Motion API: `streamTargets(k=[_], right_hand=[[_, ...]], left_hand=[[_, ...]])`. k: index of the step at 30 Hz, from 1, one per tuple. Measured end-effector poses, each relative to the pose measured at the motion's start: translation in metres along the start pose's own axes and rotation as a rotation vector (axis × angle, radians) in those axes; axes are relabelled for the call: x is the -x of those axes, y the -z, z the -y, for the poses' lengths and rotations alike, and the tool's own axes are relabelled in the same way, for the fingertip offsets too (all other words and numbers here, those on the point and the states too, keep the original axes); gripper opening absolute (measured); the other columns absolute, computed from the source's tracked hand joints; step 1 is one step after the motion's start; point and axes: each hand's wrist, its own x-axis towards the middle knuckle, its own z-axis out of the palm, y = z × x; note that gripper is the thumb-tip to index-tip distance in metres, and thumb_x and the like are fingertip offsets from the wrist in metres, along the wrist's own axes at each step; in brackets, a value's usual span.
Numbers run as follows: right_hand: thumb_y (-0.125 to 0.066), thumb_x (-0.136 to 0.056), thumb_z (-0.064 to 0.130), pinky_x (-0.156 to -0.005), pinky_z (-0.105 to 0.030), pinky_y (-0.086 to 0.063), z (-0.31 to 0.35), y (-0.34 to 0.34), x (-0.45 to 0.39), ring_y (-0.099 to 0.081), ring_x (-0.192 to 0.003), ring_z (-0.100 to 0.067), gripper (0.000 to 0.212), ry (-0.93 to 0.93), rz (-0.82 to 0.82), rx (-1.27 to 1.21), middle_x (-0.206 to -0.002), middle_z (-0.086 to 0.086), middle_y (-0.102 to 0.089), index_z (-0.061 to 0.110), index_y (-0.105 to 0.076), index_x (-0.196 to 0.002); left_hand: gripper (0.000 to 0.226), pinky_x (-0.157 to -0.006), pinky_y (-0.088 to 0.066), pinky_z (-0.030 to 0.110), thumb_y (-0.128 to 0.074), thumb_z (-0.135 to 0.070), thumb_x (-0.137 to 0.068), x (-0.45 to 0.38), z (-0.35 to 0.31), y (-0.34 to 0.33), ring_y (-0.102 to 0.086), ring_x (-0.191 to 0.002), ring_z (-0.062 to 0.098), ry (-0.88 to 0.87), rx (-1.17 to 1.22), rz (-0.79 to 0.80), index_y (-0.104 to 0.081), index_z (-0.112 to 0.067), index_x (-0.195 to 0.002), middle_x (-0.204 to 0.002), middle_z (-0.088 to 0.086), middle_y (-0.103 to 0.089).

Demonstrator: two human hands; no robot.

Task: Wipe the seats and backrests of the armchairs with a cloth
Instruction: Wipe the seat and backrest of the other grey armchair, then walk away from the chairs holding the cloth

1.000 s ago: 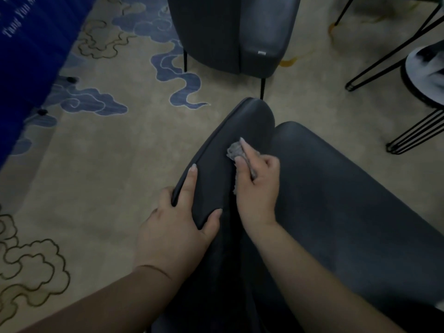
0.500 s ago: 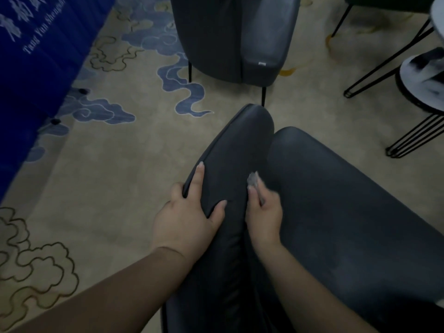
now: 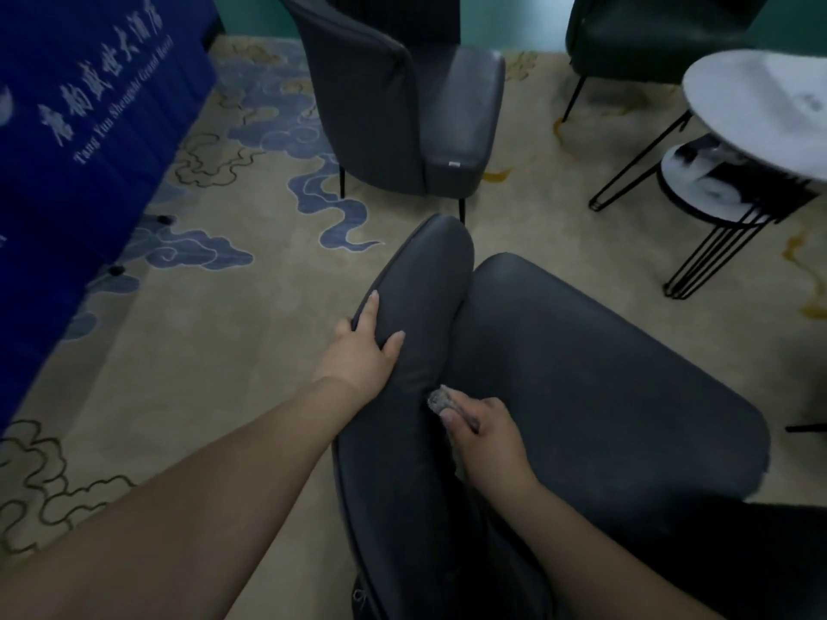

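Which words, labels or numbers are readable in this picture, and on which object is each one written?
"Tang Yun Shengshi Grand Hotel", in white Latin letters on the blue banner; the middle word is blurred, so its spelling is uncertain.
A row of larger white Chinese characters stands above it on the same banner; too blurred to read with certainty.
A small pale tag on the front of the far armchair: too small to read.
No other text or number is visible.

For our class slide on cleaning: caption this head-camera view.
Right hand works a grey cloth into the dark leather armchair crease; left hand grips its side.
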Motion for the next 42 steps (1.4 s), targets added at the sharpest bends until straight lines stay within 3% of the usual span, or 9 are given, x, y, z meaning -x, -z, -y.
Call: streamTargets(k=[3,7,14,18,25,30,34,37,42], right_hand=[[-0.060,-0.093,0.015,-0.090,-0.024,-0.049,0.011,0.014,0.007,-0.062,-0.092,-0.009,0.030,0.018,-0.039,0.023,-0.107,-0.014,-0.061,0.016,-0.065,-0.123],[-0.060,-0.093,0.020,-0.078,-0.025,-0.046,0.023,0.025,0.025,-0.060,-0.078,-0.020,0.027,0.014,-0.050,0.017,-0.100,-0.020,-0.062,0.018,-0.067,-0.120],[-0.061,-0.093,0.020,-0.064,-0.017,-0.039,0.057,0.027,0.053,-0.056,-0.071,-0.019,0.027,0.032,-0.123,0.025,-0.099,-0.021,-0.059,0.021,-0.067,-0.119],[-0.062,-0.092,0.020,-0.068,0.005,-0.034,0.095,0.005,0.050,-0.054,-0.080,0.001,0.027,0.092,-0.258,0.081,-0.095,0.000,-0.050,0.021,-0.066,-0.119],[-0.060,-0.093,0.025,-0.087,-0.017,-0.041,0.168,-0.064,0.031,-0.055,-0.086,-0.006,0.030,0.084,-0.360,0.069,-0.102,-0.001,-0.046,0.024,-0.064,-0.123],[-0.059,-0.093,0.030,-0.073,-0.008,-0.037,0.207,-0.106,0.015,-0.052,-0.080,-0.001,0.029,0.054,-0.451,0.081,-0.097,0.005,-0.045,0.028,-0.064,-0.122],[-0.058,-0.093,0.036,-0.075,-0.019,-0.043,0.231,-0.120,0.001,-0.055,-0.080,-0.004,0.029,0.028,-0.497,0.083,-0.096,0.007,-0.045,0.031,-0.064,-0.121],[-0.057,-0.094,0.037,-0.068,-0.015,-0.039,0.245,-0.117,-0.019,-0.054,-0.079,-0.004,0.029,0.022,-0.524,0.111,-0.097,0.005,-0.047,0.031,-0.063,-0.121],[-0.057,-0.094,0.037,-0.075,-0.020,-0.042,0.265,-0.101,-0.081,-0.055,-0.082,-0.006,0.030,0.009,-0.581,0.083,-0.104,0.001,-0.049,0.029,-0.064,-0.121]], left_hand=[[0.073,-0.109,-0.034,0.040,-0.039,-0.058,-0.094,0.018,0.007,0.014,-0.037,-0.133,0.033,-0.047,-0.053,0.087,-0.002,-0.035,-0.153,-0.153,0.014,-0.022],[0.068,-0.112,-0.031,0.040,-0.035,-0.058,-0.095,0.066,0.018,0.029,-0.032,-0.136,0.031,-0.157,-0.224,0.062,-0.014,-0.029,-0.153,-0.154,0.010,-0.024],[0.065,-0.115,-0.020,0.036,-0.028,-0.056,-0.097,0.120,0.050,0.062,-0.020,-0.143,0.022,-0.272,-0.381,-0.024,-0.018,-0.023,-0.153,-0.160,0.002,-0.016],[0.064,-0.117,-0.013,0.037,-0.025,-0.056,-0.098,0.104,0.068,0.099,-0.011,-0.147,0.019,-0.318,-0.374,-0.045,-0.015,-0.026,-0.153,-0.161,-0.002,-0.011],[0.064,-0.118,-0.009,0.038,-0.024,-0.056,-0.098,0.059,0.129,0.182,-0.008,-0.148,0.020,-0.459,-0.476,-0.059,-0.013,-0.027,-0.154,-0.162,-0.002,-0.010],[0.064,-0.119,-0.004,0.039,-0.020,-0.056,-0.098,0.025,0.171,0.240,-0.006,-0.148,0.019,-0.536,-0.547,-0.078,-0.011,-0.026,-0.154,-0.162,-0.002,-0.010],[0.064,-0.119,-0.004,0.041,-0.019,-0.056,-0.098,-0.006,0.182,0.270,-0.004,-0.149,0.019,-0.551,-0.545,-0.071,-0.012,-0.025,-0.154,-0.162,-0.002,-0.010],[0.064,-0.119,-0.005,0.041,-0.018,-0.057,-0.098,-0.032,0.176,0.280,-0.006,-0.148,0.020,-0.568,-0.550,-0.078,-0.013,-0.025,-0.154,-0.161,-0.001,-0.011],[0.064,-0.119,-0.006,0.041,-0.019,-0.056,-0.098,-0.092,0.140,0.290,-0.004,-0.148,0.020,-0.651,-0.575,-0.098,-0.013,-0.024,-0.154,-0.162,-0.001,-0.010]])
